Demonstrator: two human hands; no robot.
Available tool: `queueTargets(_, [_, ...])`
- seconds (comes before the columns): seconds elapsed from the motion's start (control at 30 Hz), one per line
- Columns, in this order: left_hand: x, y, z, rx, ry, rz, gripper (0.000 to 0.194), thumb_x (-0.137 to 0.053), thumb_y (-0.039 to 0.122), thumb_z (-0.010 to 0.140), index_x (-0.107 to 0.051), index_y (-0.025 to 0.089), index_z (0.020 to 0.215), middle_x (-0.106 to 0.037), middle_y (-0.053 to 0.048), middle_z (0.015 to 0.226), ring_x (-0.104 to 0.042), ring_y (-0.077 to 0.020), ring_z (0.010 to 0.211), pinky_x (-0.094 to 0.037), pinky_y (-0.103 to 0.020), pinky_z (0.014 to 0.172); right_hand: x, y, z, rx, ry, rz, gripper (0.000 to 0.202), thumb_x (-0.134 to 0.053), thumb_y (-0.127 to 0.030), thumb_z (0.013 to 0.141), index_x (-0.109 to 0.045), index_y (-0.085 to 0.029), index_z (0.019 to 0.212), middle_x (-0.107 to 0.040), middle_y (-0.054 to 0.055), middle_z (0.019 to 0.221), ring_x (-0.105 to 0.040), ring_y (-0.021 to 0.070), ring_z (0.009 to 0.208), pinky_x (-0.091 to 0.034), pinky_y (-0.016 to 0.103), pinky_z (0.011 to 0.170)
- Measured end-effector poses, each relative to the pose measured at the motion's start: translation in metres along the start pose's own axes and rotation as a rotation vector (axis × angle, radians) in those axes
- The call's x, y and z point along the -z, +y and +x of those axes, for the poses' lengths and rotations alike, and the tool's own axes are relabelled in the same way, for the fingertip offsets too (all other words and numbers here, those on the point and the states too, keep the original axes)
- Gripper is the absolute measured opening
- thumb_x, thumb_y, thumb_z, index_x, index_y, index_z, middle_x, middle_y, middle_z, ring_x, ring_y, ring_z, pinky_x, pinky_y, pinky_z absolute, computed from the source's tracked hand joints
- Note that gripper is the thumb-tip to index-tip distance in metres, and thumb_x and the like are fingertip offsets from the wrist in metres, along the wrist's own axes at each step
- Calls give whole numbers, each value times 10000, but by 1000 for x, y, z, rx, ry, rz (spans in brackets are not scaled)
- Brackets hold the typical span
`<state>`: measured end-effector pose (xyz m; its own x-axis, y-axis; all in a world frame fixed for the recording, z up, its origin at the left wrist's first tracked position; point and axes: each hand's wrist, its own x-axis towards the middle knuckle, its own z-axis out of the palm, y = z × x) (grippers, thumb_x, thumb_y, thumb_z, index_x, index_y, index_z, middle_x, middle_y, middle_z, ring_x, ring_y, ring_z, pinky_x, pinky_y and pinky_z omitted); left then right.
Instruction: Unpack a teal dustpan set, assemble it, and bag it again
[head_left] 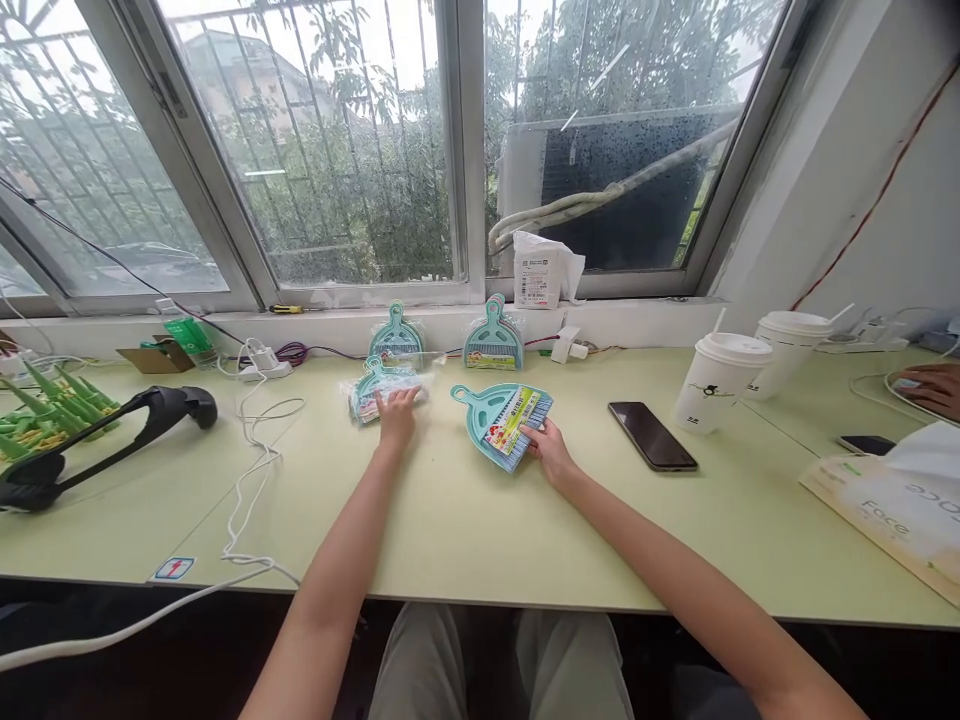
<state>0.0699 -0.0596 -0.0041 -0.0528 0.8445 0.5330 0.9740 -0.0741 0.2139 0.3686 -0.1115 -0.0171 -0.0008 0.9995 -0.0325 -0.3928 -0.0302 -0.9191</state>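
My right hand (553, 452) grips the lower right edge of a mint-green dustpan and brush set (491, 415), its fingers closed round the bristle side. A yellow-green label crosses the set, and its handle points to the upper left. To the left, my left hand (397, 412) lies with fingers apart on clear plastic-wrapped dustpan sets (367, 392), touching the wrapping. Behind the hands, two more stacks stand upright against the sill: a left stack of dustpan sets (396, 338) and a right stack of dustpan sets (493, 340).
A phone (652, 436) and a lidded white cup (716, 385) are right of my right hand. Farther right lie a tissue pack (892, 500) and another person's hand (930, 386). A black headset-like strap (142, 425) and white cables (251, 470) occupy the left side.
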Motion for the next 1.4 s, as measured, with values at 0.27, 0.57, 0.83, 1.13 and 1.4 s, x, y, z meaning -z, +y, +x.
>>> queueTargets(0.27, [4,33,-9,-207,-61,-204,361,-478,209,869,-655,285,1174,-604,-89,1268,-435,-287,1305,65,-559,1179,3,2,2,9,25,21,292,-732,-215,695,-585,-226,948,-719,24,909,-709,196,786,-612,365,734])
queueTargets(0.57, [-4,55,-16,-149,-120,-246,553,-629,246,746,-564,200,1293,-520,-160,1389,-352,-360,1380,121,-566,1159,6,1,4,75,76,47,320,-738,-263,687,-587,-237,968,-721,22,964,-704,212,868,-619,364,762])
queueTargets(0.83, [-12,61,-21,-138,-166,-170,633,-462,49,738,-521,212,1347,-543,-154,1363,-375,-357,1364,87,-610,1148,5,-4,3,125,86,66,354,-749,-305,663,-573,-240,964,-707,20,983,-700,216,886,-613,376,756])
queueTargets(1.13, [-8,51,-16,-30,-177,-104,425,-338,78,869,-643,150,1155,-609,-194,1206,-517,-335,1203,-315,-515,1091,-2,-14,-7,30,-83,-18,290,-740,-228,679,-620,-213,943,-731,26,929,-704,195,803,-604,337,700])
queueTargets(1.4, [-4,48,-10,109,-46,-135,436,-306,150,931,-582,167,1268,-628,-171,1192,-526,-318,1183,-469,-437,945,7,-11,1,-53,-50,-72,246,-714,-139,691,-638,-207,914,-747,32,913,-716,190,766,-611,317,664])
